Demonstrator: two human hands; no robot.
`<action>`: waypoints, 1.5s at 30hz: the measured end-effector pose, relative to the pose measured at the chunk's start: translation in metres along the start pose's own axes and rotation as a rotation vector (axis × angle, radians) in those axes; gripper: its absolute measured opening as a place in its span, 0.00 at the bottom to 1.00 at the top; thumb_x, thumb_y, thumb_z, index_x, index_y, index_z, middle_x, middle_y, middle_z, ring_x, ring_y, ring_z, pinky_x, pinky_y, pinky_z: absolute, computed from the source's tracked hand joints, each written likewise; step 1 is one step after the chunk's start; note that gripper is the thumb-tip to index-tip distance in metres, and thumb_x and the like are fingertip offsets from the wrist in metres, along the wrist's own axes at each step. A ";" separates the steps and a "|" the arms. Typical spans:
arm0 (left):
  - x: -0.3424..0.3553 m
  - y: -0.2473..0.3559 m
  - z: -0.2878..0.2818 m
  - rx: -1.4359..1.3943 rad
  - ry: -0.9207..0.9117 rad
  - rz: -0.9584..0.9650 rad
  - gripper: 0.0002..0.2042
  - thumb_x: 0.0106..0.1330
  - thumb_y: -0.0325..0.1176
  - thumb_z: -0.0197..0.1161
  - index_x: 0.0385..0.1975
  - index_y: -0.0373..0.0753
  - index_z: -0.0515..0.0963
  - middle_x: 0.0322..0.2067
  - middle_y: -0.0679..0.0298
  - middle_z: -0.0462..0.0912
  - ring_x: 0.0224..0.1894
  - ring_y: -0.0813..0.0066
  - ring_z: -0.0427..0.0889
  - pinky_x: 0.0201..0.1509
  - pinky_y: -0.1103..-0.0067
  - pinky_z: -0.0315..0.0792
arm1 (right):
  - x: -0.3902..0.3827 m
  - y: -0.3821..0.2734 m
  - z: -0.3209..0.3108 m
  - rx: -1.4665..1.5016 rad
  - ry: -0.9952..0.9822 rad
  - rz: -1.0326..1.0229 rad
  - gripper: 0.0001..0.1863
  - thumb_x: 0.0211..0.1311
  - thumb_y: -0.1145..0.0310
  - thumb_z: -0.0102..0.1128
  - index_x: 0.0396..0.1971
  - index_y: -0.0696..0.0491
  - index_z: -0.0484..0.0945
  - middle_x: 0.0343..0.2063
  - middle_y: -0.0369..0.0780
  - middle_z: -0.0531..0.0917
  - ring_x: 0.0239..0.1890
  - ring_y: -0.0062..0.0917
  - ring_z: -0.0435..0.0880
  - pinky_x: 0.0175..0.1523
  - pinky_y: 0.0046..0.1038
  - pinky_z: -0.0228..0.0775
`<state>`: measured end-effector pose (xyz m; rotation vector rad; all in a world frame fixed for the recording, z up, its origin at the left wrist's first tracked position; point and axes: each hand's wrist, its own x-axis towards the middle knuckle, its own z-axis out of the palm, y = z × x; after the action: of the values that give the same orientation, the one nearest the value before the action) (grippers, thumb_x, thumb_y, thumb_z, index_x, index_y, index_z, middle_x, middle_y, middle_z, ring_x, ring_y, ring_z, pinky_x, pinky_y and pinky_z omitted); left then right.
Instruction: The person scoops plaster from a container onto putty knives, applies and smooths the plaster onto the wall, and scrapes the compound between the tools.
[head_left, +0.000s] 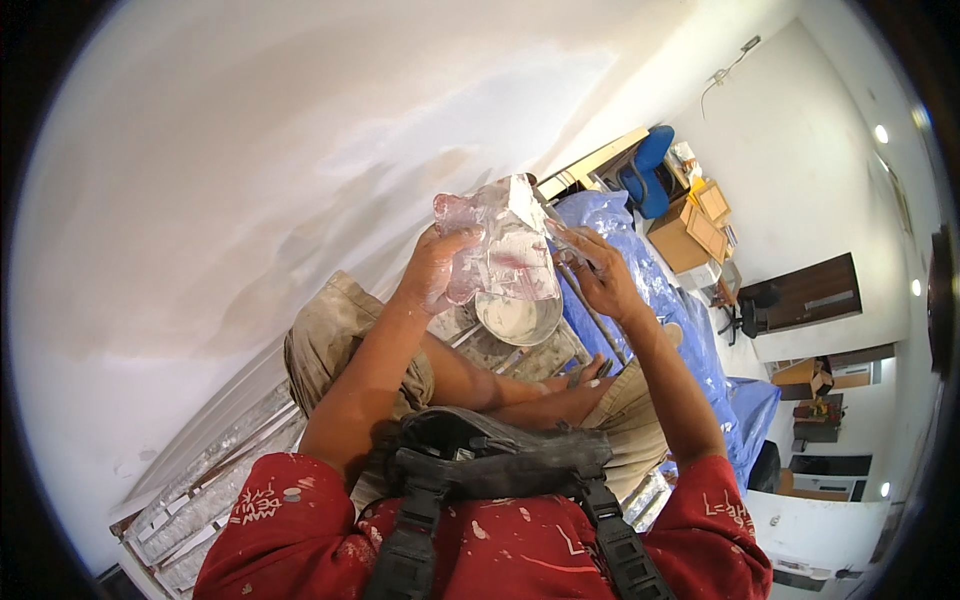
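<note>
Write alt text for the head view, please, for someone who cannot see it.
A bare left hand grips a white-smeared pinkish object, the right hand by its right edge, near a round container of white paste. A pale wall spreads left; blue sheeting lies right.

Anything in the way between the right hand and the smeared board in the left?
Nothing visible. The right hand is close by the right edge of the board; contact isn't clear. The left hand grips the opposite side, and the tub shows beyond the lower edge, off that line.
</note>
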<state>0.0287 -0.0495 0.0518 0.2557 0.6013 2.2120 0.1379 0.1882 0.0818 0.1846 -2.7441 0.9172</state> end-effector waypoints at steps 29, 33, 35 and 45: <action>0.013 -0.012 -0.026 0.176 0.125 0.098 0.19 0.66 0.28 0.56 0.55 0.28 0.72 0.47 0.52 0.81 0.44 0.58 0.86 0.44 0.65 0.85 | -0.031 -0.023 0.005 0.434 0.071 0.435 0.23 0.65 0.69 0.49 0.58 0.56 0.77 0.45 0.40 0.83 0.43 0.22 0.79 0.50 0.27 0.72; 0.010 -0.008 -0.021 0.116 0.065 0.027 0.20 0.66 0.28 0.55 0.57 0.28 0.70 0.49 0.51 0.80 0.46 0.55 0.85 0.46 0.61 0.84 | -0.026 -0.009 0.013 0.662 0.162 0.430 0.23 0.65 0.72 0.50 0.60 0.57 0.75 0.45 0.40 0.83 0.41 0.21 0.77 0.47 0.24 0.69; 0.005 -0.009 -0.005 0.084 0.036 -0.006 0.22 0.66 0.29 0.55 0.58 0.28 0.69 0.50 0.50 0.79 0.47 0.52 0.84 0.48 0.59 0.83 | -0.019 0.003 0.019 0.656 0.211 0.322 0.22 0.68 0.72 0.50 0.61 0.57 0.74 0.42 0.39 0.83 0.33 0.17 0.75 0.38 0.20 0.69; -0.003 -0.005 -0.009 0.007 0.040 -0.046 0.25 0.65 0.32 0.57 0.61 0.29 0.67 0.52 0.48 0.78 0.49 0.47 0.82 0.51 0.56 0.81 | -0.032 -0.005 0.043 0.286 0.173 0.164 0.21 0.71 0.70 0.52 0.62 0.54 0.74 0.59 0.45 0.78 0.62 0.32 0.75 0.67 0.33 0.61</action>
<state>0.0302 -0.0517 0.0418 0.1997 0.6301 2.1752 0.1613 0.1590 0.0428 -0.0691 -2.4886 1.3037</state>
